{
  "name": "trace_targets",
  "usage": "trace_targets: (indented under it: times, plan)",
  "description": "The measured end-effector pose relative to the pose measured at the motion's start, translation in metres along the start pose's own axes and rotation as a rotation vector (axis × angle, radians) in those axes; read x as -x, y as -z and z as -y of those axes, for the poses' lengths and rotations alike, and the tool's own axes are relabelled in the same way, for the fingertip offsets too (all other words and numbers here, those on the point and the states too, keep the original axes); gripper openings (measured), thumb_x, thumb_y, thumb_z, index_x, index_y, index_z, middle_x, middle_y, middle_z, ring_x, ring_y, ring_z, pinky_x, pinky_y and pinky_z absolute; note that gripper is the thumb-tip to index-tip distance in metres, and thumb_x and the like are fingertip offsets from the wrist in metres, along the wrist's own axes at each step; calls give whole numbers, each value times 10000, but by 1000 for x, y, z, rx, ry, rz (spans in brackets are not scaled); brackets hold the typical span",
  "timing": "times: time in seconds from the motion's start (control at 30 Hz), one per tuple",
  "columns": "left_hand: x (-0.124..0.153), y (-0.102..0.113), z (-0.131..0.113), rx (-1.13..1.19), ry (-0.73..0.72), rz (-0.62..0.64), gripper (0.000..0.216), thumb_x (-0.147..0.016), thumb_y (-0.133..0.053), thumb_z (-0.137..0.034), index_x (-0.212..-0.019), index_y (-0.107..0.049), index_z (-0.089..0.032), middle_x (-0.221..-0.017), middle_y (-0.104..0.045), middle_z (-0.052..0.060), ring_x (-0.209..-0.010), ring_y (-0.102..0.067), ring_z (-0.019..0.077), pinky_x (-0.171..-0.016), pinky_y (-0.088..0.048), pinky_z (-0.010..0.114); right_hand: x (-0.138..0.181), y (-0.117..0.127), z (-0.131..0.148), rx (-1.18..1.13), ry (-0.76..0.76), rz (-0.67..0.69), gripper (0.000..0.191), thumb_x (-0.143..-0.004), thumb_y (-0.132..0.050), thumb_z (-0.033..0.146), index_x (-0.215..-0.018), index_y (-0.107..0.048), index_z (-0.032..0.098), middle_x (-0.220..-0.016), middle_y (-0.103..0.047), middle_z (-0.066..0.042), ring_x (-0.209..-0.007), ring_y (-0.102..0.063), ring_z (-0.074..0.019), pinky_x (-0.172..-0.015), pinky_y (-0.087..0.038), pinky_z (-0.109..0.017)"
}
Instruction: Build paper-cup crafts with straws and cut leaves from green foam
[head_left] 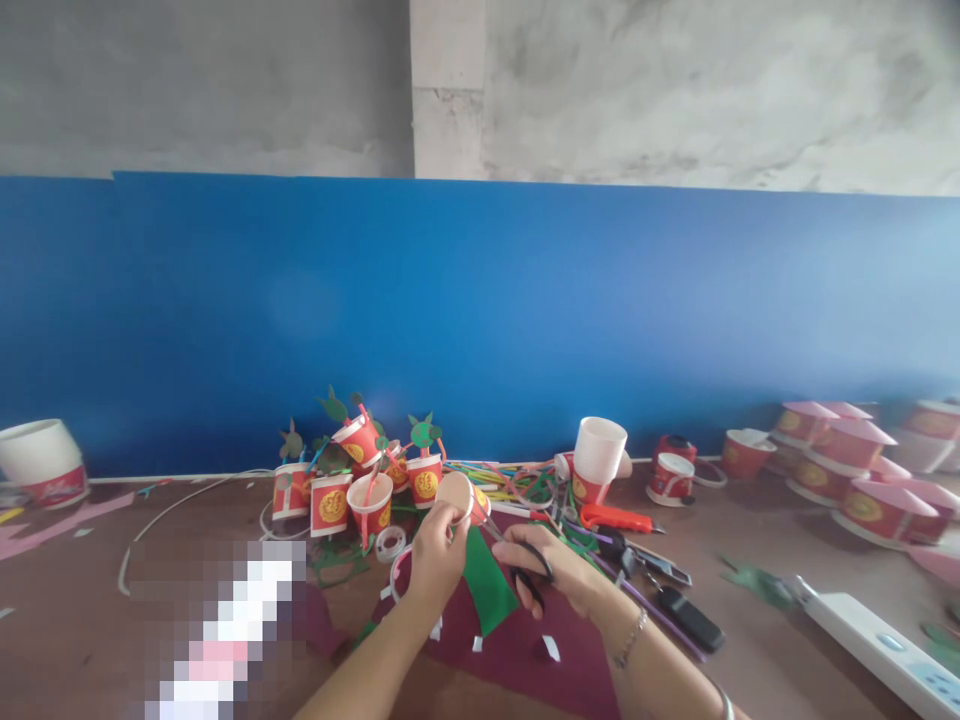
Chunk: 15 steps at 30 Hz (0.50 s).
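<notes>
My left hand is closed on a red paper cup, tipped so that its pale round end faces me. In my right hand are black-handled scissors, their blades touching the cup's side. Whether the blades have cut into the cup I cannot tell. Beneath both hands lies a green paper strip on a dark maroon sheet, with small white scraps around it. Just behind stand several red cups with straws and green paper cut-outs.
To the right lie an orange utility knife, a black key fob and a white power strip. White cup stacks stand farther back. Pink-topped red cups crowd the far right. A blue panel rises behind the table.
</notes>
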<state>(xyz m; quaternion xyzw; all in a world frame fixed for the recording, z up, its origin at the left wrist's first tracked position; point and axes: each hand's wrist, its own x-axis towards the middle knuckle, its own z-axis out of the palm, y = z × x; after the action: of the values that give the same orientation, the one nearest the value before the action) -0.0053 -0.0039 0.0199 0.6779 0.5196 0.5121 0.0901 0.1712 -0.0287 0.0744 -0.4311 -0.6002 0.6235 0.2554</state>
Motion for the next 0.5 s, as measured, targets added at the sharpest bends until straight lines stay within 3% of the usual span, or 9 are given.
trace_targets:
  times: [0.2,0.4,0.5]
  plan:
    - [0,1,2,11,-13,-35,226,-867,-418,-301,-725,-552,-188,-704,-555,34,-677,-547,184,-612,-425,278,-6,7,-7,141,-38,-20,388,-744,-576,565,-774,-457,197,-453,-579,39,-354,-479,-102,-408,-330,-208]
    - [0,0,1,17,-23,-27,175,-841,-441,-245,-739,-573,-194,-752,-579,50,-773,-577,209,-690,-456,316,1,13,4,824,102,-364,363,-541,-789,396,-716,-525,220,-525,-556,44,-524,-514,-140,-500,-292,-238]
    - [0,0,-1,32,-21,-28,166,-848,-442,-255,-774,-576,-189,-776,-573,49,-745,-568,197,-685,-464,317,2,16,6,717,76,-300,358,-579,-765,435,-752,-541,215,-480,-530,55,-474,-491,-129,-480,-281,-230]
